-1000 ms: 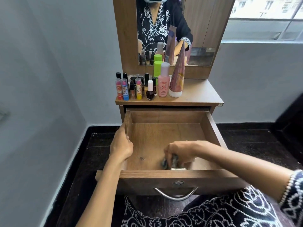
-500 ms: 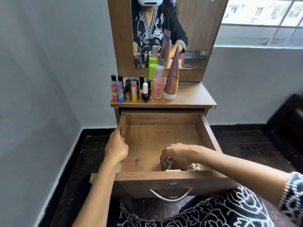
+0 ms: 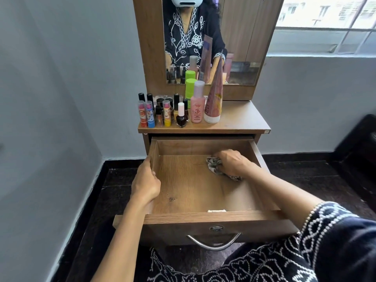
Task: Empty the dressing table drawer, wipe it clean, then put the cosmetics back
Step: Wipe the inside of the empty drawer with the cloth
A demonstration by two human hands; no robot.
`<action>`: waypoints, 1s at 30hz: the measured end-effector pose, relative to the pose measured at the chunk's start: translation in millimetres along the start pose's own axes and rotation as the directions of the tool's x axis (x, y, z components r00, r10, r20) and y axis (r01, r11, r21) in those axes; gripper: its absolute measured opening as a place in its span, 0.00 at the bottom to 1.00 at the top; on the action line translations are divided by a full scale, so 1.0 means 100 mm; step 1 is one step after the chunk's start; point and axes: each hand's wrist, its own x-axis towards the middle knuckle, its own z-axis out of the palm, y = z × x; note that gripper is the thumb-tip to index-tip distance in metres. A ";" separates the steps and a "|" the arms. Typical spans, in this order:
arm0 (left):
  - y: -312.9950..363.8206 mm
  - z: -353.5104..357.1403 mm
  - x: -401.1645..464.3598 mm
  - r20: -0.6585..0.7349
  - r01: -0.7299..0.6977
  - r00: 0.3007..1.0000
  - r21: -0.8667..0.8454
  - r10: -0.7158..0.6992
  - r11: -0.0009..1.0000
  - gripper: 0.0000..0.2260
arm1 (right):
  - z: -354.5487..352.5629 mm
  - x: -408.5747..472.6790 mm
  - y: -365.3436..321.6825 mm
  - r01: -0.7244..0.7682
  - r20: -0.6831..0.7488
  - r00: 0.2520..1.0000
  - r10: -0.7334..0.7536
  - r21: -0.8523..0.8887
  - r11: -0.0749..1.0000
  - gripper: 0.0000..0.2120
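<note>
The wooden drawer (image 3: 191, 192) is pulled out of the dressing table, and only a cloth lies in it. My right hand (image 3: 232, 162) presses a crumpled patterned cloth (image 3: 215, 164) onto the drawer floor near the back right. My left hand (image 3: 145, 183) grips the drawer's left wall. The cosmetics stand on the table top (image 3: 242, 119): several lip balm tubes (image 3: 147, 113), a dark nail polish bottle (image 3: 181, 117), a pink bottle (image 3: 197, 103), a green container (image 3: 190, 88) and a tall pink tube (image 3: 214, 96).
A mirror (image 3: 211, 37) rises behind the table top. A grey wall is close on the left, and a window sill (image 3: 321, 54) lies to the right. A dark seat edge (image 3: 360, 143) is at far right. The drawer front carries a metal handle (image 3: 213, 242).
My right hand has slid the cloth from the drawer's front edge toward the back right. My left hand has stayed on the left wall. The camera has tilted slightly upward.
</note>
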 end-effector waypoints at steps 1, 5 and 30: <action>-0.01 0.00 0.00 0.000 0.002 1.000 0.002 -0.002 1.000 0.25 | 0.00 -0.04 -0.04 0.015 0.023 1.000 -0.014 -0.022 1.000 0.22; -0.01 0.01 0.00 0.005 -0.001 1.000 0.008 0.001 1.000 0.26 | 0.07 -0.39 -0.10 0.077 0.208 0.976 -0.070 -0.028 0.997 0.24; -0.01 0.03 0.02 -0.014 0.008 1.000 0.015 -0.008 1.000 0.24 | 0.09 0.07 -0.30 -0.432 -0.001 0.892 0.451 0.291 0.854 0.16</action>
